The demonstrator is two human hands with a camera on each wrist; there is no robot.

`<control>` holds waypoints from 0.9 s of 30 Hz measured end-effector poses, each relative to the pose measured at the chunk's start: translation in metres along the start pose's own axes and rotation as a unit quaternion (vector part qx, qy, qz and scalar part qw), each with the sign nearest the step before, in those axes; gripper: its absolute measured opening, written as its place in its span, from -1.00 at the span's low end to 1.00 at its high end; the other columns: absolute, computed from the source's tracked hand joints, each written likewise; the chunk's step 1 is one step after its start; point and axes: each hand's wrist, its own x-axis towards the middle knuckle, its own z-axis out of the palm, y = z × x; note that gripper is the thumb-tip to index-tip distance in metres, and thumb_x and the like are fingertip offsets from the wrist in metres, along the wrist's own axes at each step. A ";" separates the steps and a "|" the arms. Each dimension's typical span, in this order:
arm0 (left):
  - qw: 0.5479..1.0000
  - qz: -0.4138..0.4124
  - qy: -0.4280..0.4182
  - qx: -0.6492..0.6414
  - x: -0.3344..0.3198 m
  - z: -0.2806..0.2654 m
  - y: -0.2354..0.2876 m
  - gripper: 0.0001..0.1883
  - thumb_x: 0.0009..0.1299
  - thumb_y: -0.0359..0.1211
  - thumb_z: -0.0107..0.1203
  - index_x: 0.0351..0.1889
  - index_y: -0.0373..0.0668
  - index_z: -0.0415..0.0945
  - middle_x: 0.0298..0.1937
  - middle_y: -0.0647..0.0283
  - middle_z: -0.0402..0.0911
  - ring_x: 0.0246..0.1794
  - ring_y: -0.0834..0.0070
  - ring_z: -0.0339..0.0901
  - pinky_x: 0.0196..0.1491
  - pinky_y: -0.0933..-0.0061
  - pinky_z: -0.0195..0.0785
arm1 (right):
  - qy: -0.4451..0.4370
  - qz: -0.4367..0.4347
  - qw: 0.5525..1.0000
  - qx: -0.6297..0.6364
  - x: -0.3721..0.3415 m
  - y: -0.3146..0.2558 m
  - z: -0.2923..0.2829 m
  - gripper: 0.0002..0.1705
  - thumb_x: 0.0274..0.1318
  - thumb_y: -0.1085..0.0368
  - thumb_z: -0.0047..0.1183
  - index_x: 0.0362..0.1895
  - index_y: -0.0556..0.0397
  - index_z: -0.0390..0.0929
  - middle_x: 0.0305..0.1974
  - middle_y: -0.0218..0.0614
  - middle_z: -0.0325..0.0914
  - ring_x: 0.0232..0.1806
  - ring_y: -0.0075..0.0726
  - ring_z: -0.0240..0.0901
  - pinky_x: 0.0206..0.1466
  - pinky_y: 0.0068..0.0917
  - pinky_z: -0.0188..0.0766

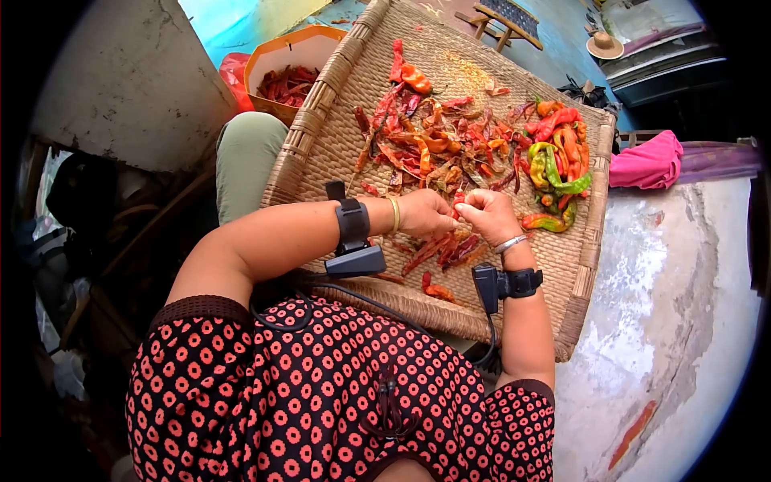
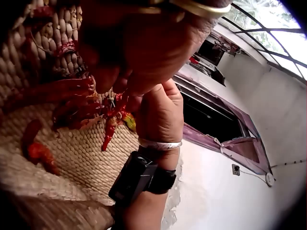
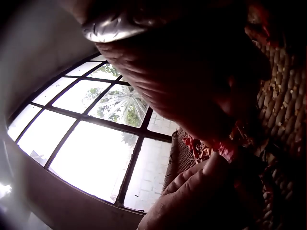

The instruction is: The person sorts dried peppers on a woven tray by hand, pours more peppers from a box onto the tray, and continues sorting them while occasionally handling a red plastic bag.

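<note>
Head view, centre: 2 bare hands meet over a square, tan woven-fibre tray (image 1: 574,273). Right hand (image 1: 491,217), silver bangle at wrist, pinches a small, wrinkled red pepper (image 1: 458,201) between thumb and fingers, grip narrow. Left hand (image 1: 426,213), yellowish bangle at wrist, fingers curled, narrow pinch on the same pepper from the other side. Pepper lies between the hands, just above the tray's lower middle. Below them, a small heap of dark red dried peppers (image 1: 442,251) on the weave. Above, a wide scatter of shrivelled red and orange peppers (image 1: 430,145). At the tray's right, a pile of glossy red, orange and green peppers (image 1: 562,149). Upper left of frame: an orange-rimmed box (image 1: 277,50), dried red peppers inside, beside the tray. Right of frame: a bright pink cloth (image 1: 646,161).
</note>
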 end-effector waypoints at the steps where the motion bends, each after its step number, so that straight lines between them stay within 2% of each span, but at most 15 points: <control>1: 0.997 -0.035 0.021 -0.066 0.002 0.001 -0.003 -0.70 0.24 -0.13 0.02 -0.35 -0.20 0.49 -0.57 0.36 0.49 -0.62 0.68 0.38 -0.52 0.62 0.30 | 0.006 0.001 1.000 0.000 0.000 0.001 0.000 -0.77 -0.20 0.22 0.11 -0.64 0.12 0.45 -0.72 -0.42 0.36 -0.66 -0.60 0.23 -0.57 -0.56 0.20; 3: 0.997 -0.056 0.011 -0.046 0.005 -0.001 -0.006 -0.70 0.24 -0.13 0.03 -0.35 -0.20 0.49 -0.58 0.38 0.46 -0.63 0.68 0.37 -0.53 0.62 0.30 | 0.012 0.002 1.000 0.001 -0.001 0.000 -0.002 -0.77 -0.20 0.22 0.11 -0.64 0.12 0.45 -0.72 -0.41 0.36 -0.66 -0.59 0.23 -0.57 -0.56 0.20; 6: 0.997 -0.069 0.013 -0.041 0.007 0.002 -0.010 -0.70 0.23 -0.14 0.05 -0.34 -0.20 0.49 -0.61 0.41 0.44 -0.66 0.67 0.36 -0.56 0.63 0.29 | 0.016 0.004 0.996 -0.090 -0.004 -0.009 -0.006 -0.77 -0.20 0.22 0.11 -0.64 0.12 0.45 -0.71 -0.40 0.37 -0.65 -0.59 0.23 -0.57 -0.56 0.20; 8: 0.996 -0.060 0.026 -0.055 0.007 0.004 -0.011 -0.71 0.22 -0.15 0.05 -0.35 -0.19 0.49 -0.61 0.43 0.43 -0.68 0.66 0.36 -0.57 0.63 0.28 | 0.005 0.011 0.998 -0.058 -0.005 -0.014 -0.005 -0.78 -0.18 0.23 0.10 -0.64 0.11 0.45 -0.72 -0.44 0.36 -0.66 -0.61 0.23 -0.58 -0.57 0.20; 10: 0.994 0.001 0.067 -0.086 0.007 0.005 -0.013 -0.74 0.22 -0.17 0.06 -0.37 -0.19 0.49 -0.60 0.44 0.43 -0.70 0.67 0.36 -0.60 0.63 0.27 | -0.009 0.015 1.000 -0.011 -0.004 -0.010 -0.004 -0.79 -0.16 0.24 0.09 -0.63 0.11 0.45 -0.71 -0.47 0.35 -0.65 -0.62 0.23 -0.58 -0.58 0.20; 12: 0.994 -0.002 0.053 -0.099 0.008 0.001 -0.012 -0.75 0.22 -0.18 0.06 -0.37 -0.18 0.49 -0.60 0.44 0.44 -0.71 0.68 0.35 -0.62 0.64 0.25 | -0.024 0.018 0.999 0.036 -0.003 -0.009 -0.004 -0.80 -0.13 0.25 0.08 -0.62 0.11 0.45 -0.71 -0.50 0.34 -0.65 -0.63 0.23 -0.58 -0.59 0.19; 14: 0.993 -0.005 0.039 -0.113 0.008 -0.005 -0.011 -0.76 0.23 -0.19 0.06 -0.38 -0.18 0.49 -0.60 0.44 0.44 -0.72 0.69 0.33 -0.63 0.66 0.24 | -0.034 0.049 0.988 0.145 -0.003 -0.009 -0.003 -0.84 -0.09 0.27 0.05 -0.53 0.11 0.47 -0.68 -0.52 0.33 -0.66 -0.65 0.22 -0.58 -0.60 0.20; 18: 0.976 0.027 0.082 -0.200 0.003 -0.028 0.005 -0.85 0.25 -0.26 0.03 -0.44 -0.13 0.48 -0.61 0.44 0.48 -0.74 0.77 0.32 -0.70 0.74 0.15 | -0.017 0.072 0.983 0.166 0.002 0.004 -0.001 -0.83 -0.07 0.28 0.04 -0.38 0.11 0.49 -0.61 -0.47 0.40 -0.59 -0.63 0.29 -0.51 -0.60 0.26; 20: 0.959 0.086 0.142 -0.230 -0.006 -0.051 0.017 -0.82 0.26 -0.25 0.01 -0.45 -0.15 0.48 -0.63 0.44 0.48 -0.76 0.77 0.31 -0.70 0.75 0.16 | -0.031 0.003 0.998 0.055 0.005 0.022 0.003 -0.75 -0.07 0.27 0.04 -0.25 0.08 0.49 -0.54 -0.41 0.46 -0.52 -0.58 0.35 -0.41 -0.56 0.32; 21: 0.945 0.092 0.187 -0.251 -0.011 -0.064 0.025 -0.80 0.28 -0.23 -0.02 -0.41 -0.16 0.46 -0.62 0.44 0.48 -0.75 0.77 0.31 -0.68 0.76 0.17 | -0.044 0.014 0.999 -0.028 0.003 0.014 0.002 -0.71 -0.09 0.27 0.04 -0.20 0.03 0.49 -0.43 -0.34 0.51 -0.41 -0.48 0.41 -0.32 -0.51 0.34; 22: 0.929 0.099 0.231 -0.270 -0.016 -0.077 0.031 -0.79 0.30 -0.22 -0.05 -0.37 -0.17 0.44 -0.61 0.44 0.47 -0.74 0.77 0.31 -0.66 0.76 0.19 | -0.044 0.014 0.999 -0.027 0.004 0.016 0.005 -0.71 -0.09 0.27 0.04 -0.20 0.03 0.49 -0.43 -0.34 0.51 -0.41 -0.48 0.41 -0.32 -0.51 0.34; 24: 0.839 0.238 0.270 -0.408 -0.026 -0.104 0.030 -0.76 0.34 -0.19 -0.14 -0.24 -0.16 0.36 -0.52 0.39 0.48 -0.68 0.75 0.32 -0.61 0.77 0.22 | -0.003 -0.088 0.996 -0.019 0.007 0.017 0.012 -0.73 -0.12 0.28 0.04 -0.24 0.03 0.49 -0.37 -0.27 0.51 -0.39 -0.32 0.44 -0.29 -0.44 0.35; 25: 0.811 0.243 0.311 -0.431 -0.032 -0.113 0.030 -0.74 0.36 -0.19 -0.17 -0.17 -0.17 0.31 -0.47 0.36 0.48 -0.64 0.75 0.33 -0.58 0.77 0.23 | 0.042 -0.142 0.982 -0.120 0.009 0.009 0.010 -0.69 -0.17 0.30 0.06 -0.21 -0.01 0.47 -0.29 -0.21 0.47 -0.34 -0.19 0.42 -0.27 -0.39 0.36; 26: 0.782 0.248 0.349 -0.454 -0.035 -0.120 0.031 -0.71 0.37 -0.18 -0.20 -0.10 -0.19 0.26 -0.42 0.34 0.48 -0.60 0.75 0.33 -0.56 0.77 0.24 | 0.040 -0.145 0.981 -0.121 0.011 0.007 0.010 -0.69 -0.17 0.30 0.06 -0.21 -0.01 0.47 -0.29 -0.21 0.47 -0.34 -0.19 0.42 -0.27 -0.39 0.36; 27: 0.832 0.211 0.339 -0.384 -0.032 -0.127 0.025 -0.64 0.37 -0.18 -0.20 0.01 -0.22 0.19 -0.38 0.30 0.48 -0.56 0.73 0.33 -0.53 0.75 0.26 | 0.085 -0.157 0.967 -0.182 0.011 0.006 0.010 -0.66 -0.20 0.31 0.08 -0.19 -0.03 0.45 -0.27 -0.22 0.44 -0.30 -0.19 0.40 -0.24 -0.39 0.34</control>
